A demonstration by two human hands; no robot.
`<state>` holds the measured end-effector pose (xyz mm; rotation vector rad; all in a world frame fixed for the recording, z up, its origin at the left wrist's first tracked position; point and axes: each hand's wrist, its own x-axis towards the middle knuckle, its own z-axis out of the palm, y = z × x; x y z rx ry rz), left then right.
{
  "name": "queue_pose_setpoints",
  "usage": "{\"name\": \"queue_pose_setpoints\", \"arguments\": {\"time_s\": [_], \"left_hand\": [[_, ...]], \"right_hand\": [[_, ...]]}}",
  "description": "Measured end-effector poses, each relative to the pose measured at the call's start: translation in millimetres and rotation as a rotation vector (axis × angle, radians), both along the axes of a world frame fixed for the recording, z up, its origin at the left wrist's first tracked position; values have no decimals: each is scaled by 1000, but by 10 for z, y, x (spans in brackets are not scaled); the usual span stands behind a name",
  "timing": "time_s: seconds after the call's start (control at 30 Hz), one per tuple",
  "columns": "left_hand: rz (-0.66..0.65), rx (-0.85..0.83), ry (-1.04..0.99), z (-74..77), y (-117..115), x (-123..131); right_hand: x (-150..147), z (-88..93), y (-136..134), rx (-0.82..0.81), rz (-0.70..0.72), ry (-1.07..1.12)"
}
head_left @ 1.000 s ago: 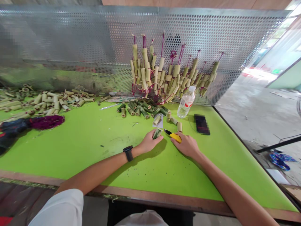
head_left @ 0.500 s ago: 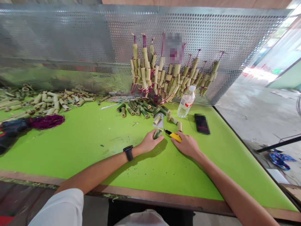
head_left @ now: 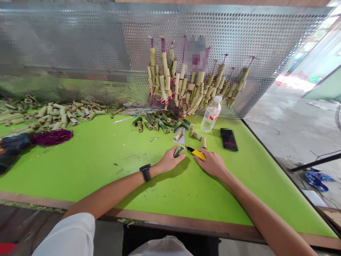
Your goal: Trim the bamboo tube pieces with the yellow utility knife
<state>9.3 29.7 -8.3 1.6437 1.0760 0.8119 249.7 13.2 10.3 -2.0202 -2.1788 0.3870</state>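
My left hand [head_left: 170, 159] is closed around a short green bamboo piece [head_left: 178, 151], holding it just above the table. In my right hand [head_left: 212, 163] is a yellow utility knife [head_left: 199, 155], gripped by its handle. The knife's black front end points left at the bamboo piece; I cannot tell whether the blade tip touches it. Just beyond my hands, a peeled bamboo piece [head_left: 178, 134] lies on a small white paper [head_left: 182, 139]. Two more pale pieces lie near my right hand, one of them an upright tube [head_left: 203, 143].
Behind lies a heap of green bamboo pieces [head_left: 162, 122]. A water bottle [head_left: 211, 115] and a dark phone [head_left: 229, 139] are at the right. Strung bamboo [head_left: 165, 78] hangs on the perforated metal panel [head_left: 128, 46]. Cut bamboo [head_left: 62, 115], purple string [head_left: 54, 138] and a dark tool [head_left: 17, 145] occupy the left.
Almost nothing differs. Both hands keep their grip on the bamboo piece and the knife in nearly the same place; the view has shifted very slightly.
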Motion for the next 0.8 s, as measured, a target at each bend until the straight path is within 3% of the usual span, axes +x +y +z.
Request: {"name": "queue_pose_setpoints", "arguments": {"time_s": [0.5, 0.8], "left_hand": [[2, 27, 6, -27, 5, 2], [-8, -4, 13, 33, -12, 4]], "right_hand": [[-1, 9, -7, -12, 4, 1], [-9, 32, -16, -5, -1, -25]]}}
